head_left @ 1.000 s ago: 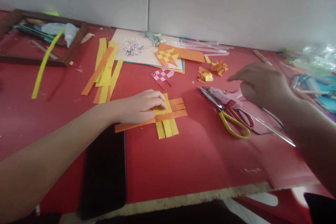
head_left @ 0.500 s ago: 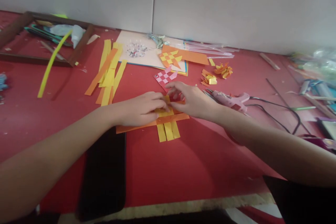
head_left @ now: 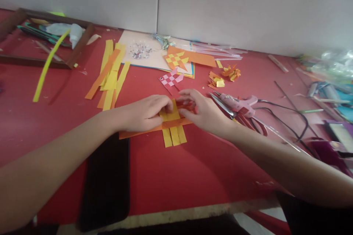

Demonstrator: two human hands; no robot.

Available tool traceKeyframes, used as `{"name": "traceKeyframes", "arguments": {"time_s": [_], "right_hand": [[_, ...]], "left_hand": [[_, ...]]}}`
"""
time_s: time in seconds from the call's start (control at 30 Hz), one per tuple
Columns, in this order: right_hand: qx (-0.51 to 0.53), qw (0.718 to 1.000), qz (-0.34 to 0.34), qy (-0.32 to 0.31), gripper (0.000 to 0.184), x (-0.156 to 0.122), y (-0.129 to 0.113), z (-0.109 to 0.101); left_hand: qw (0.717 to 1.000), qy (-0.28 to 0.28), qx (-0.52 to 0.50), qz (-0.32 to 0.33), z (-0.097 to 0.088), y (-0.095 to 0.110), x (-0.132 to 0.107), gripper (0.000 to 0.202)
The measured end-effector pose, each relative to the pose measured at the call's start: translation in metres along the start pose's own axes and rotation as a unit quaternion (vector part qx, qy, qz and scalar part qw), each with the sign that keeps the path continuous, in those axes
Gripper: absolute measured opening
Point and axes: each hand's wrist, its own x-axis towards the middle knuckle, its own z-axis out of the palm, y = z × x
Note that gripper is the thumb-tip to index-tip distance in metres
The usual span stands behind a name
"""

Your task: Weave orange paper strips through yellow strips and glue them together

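Yellow paper strips (head_left: pixel 174 136) lie side by side on the red table, crossed by a long orange paper strip (head_left: pixel 142 133) in a weave. My left hand (head_left: pixel 150 112) is closed on the left of the weave, fingers curled down onto the yellow strips. From the right, my right hand (head_left: pixel 205 112) curves its fingers and thumb around another orange strip (head_left: pixel 188 107) at the weave's edge; its fingertips are partly hidden. Just beyond the hands is a pink-and-white woven paper fish (head_left: pixel 169 79). An orange-and-yellow woven fish (head_left: pixel 176 60) lies farther back.
Loose paper strips (head_left: pixel 111 77) lie to the left, near a wooden frame (head_left: pixel 79 49) holding tools and a bottle. Scissors (head_left: pixel 224 106) and a pink glue gun (head_left: pixel 242 104) with a cable sit at right. A black phone-like slab (head_left: pixel 107 183) is in front; small beads (head_left: pixel 140 50) lie behind.
My left fingers have curled in more tightly over the yellow strips. My right fingers have come down slightly at the weave's right edge. The whole view has shifted a little.
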Motion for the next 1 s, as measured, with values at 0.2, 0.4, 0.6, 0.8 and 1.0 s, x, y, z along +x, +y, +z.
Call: {"name": "traceKeyframes", "arguments": {"time_s": [0.2, 0.4, 0.6, 0.8, 1.0], "right_hand": [[0.009, 0.999, 0.003, 0.035, 0.046, 0.006, -0.001, 0.010], [-0.018, 0.996, -0.077, 0.038, 0.013, -0.005, -0.007, 0.006], [-0.064, 0.984, -0.163, 0.042, 0.018, -0.030, -0.006, 0.004], [-0.097, 0.976, -0.189, 0.040, 0.029, -0.042, -0.002, 0.008], [-0.124, 0.956, -0.262, 0.053, 0.028, -0.045, 0.005, 0.012]], "left_hand": [[1.000, 0.018, -0.016, -0.014, 0.003, -0.003, -0.003, 0.028], [1.000, 0.009, -0.013, -0.009, 0.002, -0.003, -0.001, 0.029], [0.998, -0.021, 0.039, 0.034, 0.001, -0.001, 0.002, 0.031], [0.998, -0.011, 0.053, 0.044, 0.003, -0.003, 0.002, 0.033], [0.997, 0.009, 0.055, 0.052, 0.007, -0.005, 0.003, 0.033]]}}
